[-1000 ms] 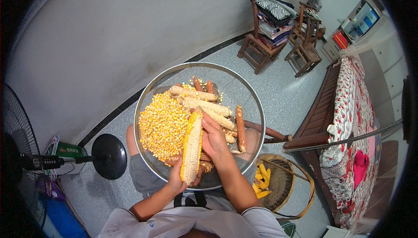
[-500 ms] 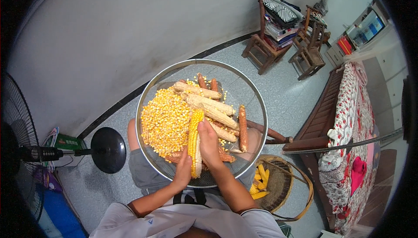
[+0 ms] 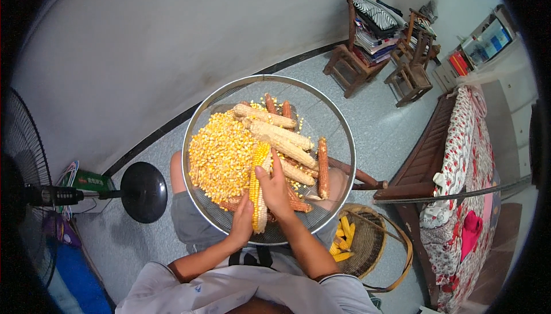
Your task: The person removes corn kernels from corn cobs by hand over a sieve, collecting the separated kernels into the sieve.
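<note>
Left hand (image 3: 243, 220) is pressed against the near left side of a partly stripped ear of corn (image 3: 256, 190); how its fingers are curled underneath cannot be told. By the right hand (image 3: 275, 192), the same ear is gripped farther up, with the thumb laid on its face and the fingers stretched along its right side. The ear is held over the near part of a round sieve (image 3: 310, 104), its far end pointed away. Yellow kernels are seen along its left side, and pale cob is bared on its right.

In the left part of the sieve, loose kernels (image 3: 221, 153) are heaped; to the right of them, bare pale cobs (image 3: 281, 135) are piled, and one reddish cob (image 3: 323, 167) is set near the right rim. Beyond it, nearer and to the right, yellow ears (image 3: 342, 239) are held in a woven basket (image 3: 370, 245).
</note>
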`<state>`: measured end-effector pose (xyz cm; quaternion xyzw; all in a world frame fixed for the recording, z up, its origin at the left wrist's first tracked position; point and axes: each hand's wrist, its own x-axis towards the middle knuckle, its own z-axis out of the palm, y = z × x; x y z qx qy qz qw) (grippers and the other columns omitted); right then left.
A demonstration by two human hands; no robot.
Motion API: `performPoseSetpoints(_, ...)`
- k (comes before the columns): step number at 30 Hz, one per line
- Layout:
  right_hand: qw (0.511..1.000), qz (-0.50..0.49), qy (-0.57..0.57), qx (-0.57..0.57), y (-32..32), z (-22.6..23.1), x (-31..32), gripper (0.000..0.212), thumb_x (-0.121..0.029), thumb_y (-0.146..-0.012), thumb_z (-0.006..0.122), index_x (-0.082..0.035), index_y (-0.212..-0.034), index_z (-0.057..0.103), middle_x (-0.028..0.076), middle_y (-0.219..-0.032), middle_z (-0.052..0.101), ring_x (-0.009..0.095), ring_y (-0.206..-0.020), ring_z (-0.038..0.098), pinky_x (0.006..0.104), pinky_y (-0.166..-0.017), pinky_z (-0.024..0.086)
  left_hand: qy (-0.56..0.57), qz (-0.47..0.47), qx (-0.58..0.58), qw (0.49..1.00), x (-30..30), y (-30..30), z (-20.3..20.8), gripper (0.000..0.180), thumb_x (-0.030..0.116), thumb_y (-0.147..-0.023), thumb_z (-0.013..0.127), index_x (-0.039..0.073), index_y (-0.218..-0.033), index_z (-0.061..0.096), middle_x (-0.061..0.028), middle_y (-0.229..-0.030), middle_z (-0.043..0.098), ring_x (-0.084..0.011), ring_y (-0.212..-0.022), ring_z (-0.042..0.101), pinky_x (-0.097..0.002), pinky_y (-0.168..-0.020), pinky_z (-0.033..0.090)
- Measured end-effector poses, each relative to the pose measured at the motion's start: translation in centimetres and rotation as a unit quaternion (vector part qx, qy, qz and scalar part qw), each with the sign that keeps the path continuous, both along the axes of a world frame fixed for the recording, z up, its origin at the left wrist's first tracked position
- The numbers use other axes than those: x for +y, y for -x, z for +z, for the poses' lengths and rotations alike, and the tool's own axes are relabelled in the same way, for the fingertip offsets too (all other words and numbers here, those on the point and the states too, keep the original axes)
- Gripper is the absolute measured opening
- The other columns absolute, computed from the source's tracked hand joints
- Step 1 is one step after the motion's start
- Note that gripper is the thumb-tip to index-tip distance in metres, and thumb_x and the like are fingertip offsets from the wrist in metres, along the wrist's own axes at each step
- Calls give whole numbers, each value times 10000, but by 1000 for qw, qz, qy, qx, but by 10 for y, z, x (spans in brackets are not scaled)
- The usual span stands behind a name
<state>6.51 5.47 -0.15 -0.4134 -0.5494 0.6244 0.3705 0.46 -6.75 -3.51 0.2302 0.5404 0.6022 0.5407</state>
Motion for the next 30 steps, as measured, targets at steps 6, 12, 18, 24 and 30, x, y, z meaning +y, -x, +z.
performPoseSetpoints(6,999,-3,-38,3,-11,-15,1,598,-197,-972,450,53,-1448,189,199,-1363,432,236,-1214,440,316,-1029,339,2,-24,47,999,0,1,-13,560,317,-1009,338,-64,-1416,286,-143,-1423,356,-221,-1295,352,-306,-1083,248)
performPoseSetpoints(12,999,-25,36,24,0,18,-15,554,-161,-958,484,33,-1420,248,158,-1267,505,198,-1112,502,306,-958,402,17,8,24,1000,5,-1,20,521,256,-1012,333,-93,-1396,298,-169,-1379,417,-219,-1273,384,-307,-1062,281)
performPoseSetpoints(18,1000,13,26,-9,-4,9,-18,515,-142,-947,515,42,-1376,298,152,-1217,537,193,-1093,510,307,-939,408,64,-6,92,994,4,-1,10,517,238,-1005,333,-100,-1395,298,-190,-1388,405,-231,-1285,380,-316,-1073,270)
performPoseSetpoints(24,999,-27,1,-19,-10,3,-19,453,-147,-964,463,65,-1342,331,160,-1212,536,230,-1086,523,328,-941,408,9,17,59,998,1,-1,-19,508,234,-1005,342,-95,-1390,310,-183,-1368,424,-219,-1260,401,-315,-1066,283)
performPoseSetpoints(30,995,-92,-24,31,-4,-19,-21,401,-153,-983,431,87,-1304,413,141,-1200,549,207,-1076,516,332,-949,397,10,30,-69,997,7,-4,4,489,256,-1009,347,-74,-1369,349,-130,-1302,473,-175,-1167,449,-290,-1024,324)
